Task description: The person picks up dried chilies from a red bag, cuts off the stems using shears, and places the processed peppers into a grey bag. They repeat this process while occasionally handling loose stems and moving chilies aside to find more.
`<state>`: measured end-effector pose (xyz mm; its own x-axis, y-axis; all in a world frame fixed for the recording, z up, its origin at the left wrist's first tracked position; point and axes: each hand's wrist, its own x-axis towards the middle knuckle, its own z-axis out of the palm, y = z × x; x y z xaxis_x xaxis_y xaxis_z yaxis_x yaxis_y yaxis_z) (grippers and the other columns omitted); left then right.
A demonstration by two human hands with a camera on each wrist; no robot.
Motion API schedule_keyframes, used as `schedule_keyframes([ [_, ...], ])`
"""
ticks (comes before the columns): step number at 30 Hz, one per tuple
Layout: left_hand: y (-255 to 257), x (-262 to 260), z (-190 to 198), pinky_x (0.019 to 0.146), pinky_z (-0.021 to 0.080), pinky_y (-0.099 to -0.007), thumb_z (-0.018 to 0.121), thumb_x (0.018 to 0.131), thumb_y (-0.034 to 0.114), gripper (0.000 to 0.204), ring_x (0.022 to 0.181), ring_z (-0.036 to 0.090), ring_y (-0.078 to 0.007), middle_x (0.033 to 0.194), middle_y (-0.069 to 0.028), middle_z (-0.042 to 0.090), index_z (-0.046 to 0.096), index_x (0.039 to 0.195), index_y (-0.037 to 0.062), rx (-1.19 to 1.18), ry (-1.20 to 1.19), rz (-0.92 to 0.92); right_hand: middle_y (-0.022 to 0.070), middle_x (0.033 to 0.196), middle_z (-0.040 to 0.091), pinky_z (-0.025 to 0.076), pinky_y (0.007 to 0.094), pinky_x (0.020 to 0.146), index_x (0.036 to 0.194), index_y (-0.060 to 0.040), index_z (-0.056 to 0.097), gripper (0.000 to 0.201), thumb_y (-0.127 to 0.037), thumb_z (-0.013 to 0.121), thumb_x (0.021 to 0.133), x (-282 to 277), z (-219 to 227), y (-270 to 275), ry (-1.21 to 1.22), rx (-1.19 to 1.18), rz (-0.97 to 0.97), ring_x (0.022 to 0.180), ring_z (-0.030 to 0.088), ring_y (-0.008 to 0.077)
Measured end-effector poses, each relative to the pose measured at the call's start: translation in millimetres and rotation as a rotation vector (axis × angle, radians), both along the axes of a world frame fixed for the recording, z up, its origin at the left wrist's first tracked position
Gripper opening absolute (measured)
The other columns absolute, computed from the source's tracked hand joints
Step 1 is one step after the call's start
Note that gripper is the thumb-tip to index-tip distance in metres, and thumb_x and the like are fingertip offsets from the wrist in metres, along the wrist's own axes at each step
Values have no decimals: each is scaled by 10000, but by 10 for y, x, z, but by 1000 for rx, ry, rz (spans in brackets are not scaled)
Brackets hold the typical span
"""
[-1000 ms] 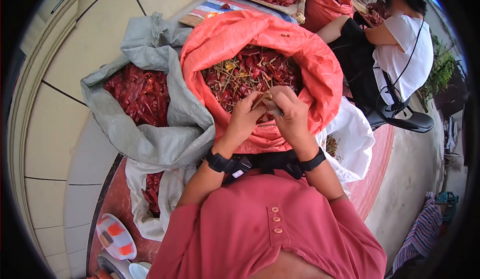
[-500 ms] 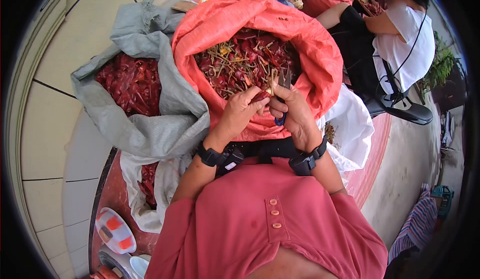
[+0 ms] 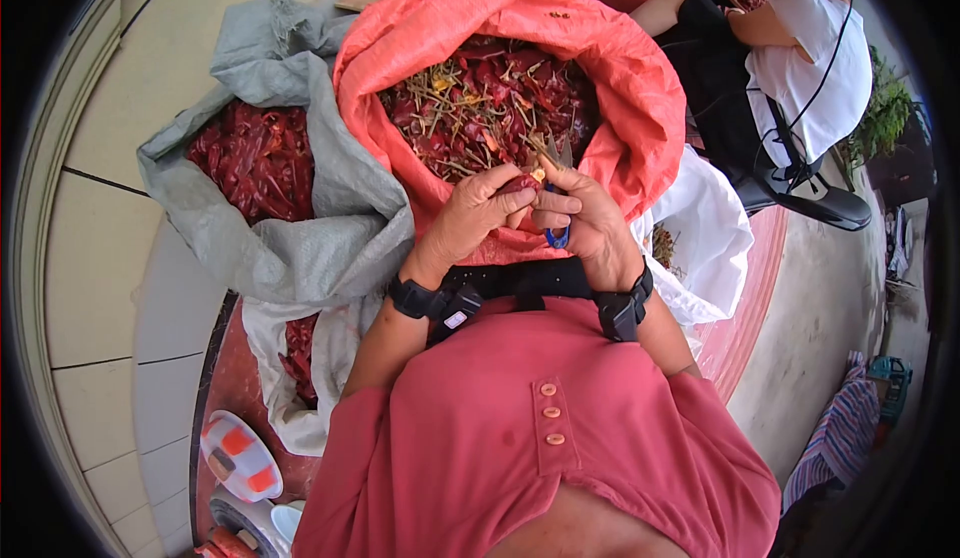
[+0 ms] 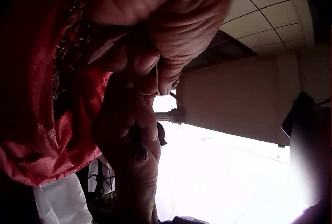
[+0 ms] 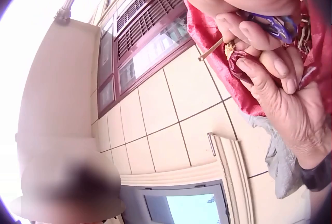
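Note:
In the head view my left hand [image 3: 462, 226] pinches a dried red chili pepper [image 3: 520, 184] between thumb and fingers. Its pale, yellowish stem end [image 5: 230, 51] faces my right hand [image 3: 598, 226]. That hand grips a pair of scissors, with blue handles [image 3: 558, 234] under the fingers and blades pointing away from me. A thin brown stem [image 5: 210, 51] sticks out beside its fingertips in the right wrist view. Both hands meet over the near rim of a red woven sack [image 3: 640, 108], which holds dried chilies and loose stems [image 3: 500, 98]. The left wrist view is dark, the chili hard to make out.
On the left stands a grey sack [image 3: 290, 268] of red chilies [image 3: 255, 168]. Below it is a white sack [image 3: 272, 358] with more chilies, near a plastic basin [image 3: 240, 458]. Another white sack [image 3: 715, 248] stands right. A person in white [image 3: 815, 108] sits at upper right.
The scissors, mostly hidden by the right hand a second ago, now show blades and blue handles. The chili has come into sight in the left fingers. The head view has tilted down toward the body.

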<state>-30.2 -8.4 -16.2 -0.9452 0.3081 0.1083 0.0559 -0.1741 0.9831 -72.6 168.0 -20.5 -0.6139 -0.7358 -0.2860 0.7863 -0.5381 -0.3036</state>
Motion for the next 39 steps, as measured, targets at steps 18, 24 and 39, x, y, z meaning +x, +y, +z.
schedule_keyframes([
  [18,-37,138,65,615,428,-199,570,948,115,206,690,519,-52,833,-15,603,551,1142,49,74,87,55,-14,683,514,274,194,383,972,-85,554,193,-277,546,970,55,386,797,551,590,-1003,436,352,37],
  [24,-237,500,685,928,440,-318,593,744,-64,436,1011,589,-202,1087,-101,621,587,1160,67,-526,398,622,63,876,638,453,239,644,1035,2,596,183,-102,599,885,-62,-720,1985,801,1556,-1218,716,566,103],
  [39,-133,158,607,870,450,-348,550,878,101,258,958,593,-252,1032,-131,616,612,1114,17,-967,447,345,-13,897,601,414,214,753,979,-46,612,77,-49,571,913,104,-374,838,944,1187,-1013,834,522,60],
])
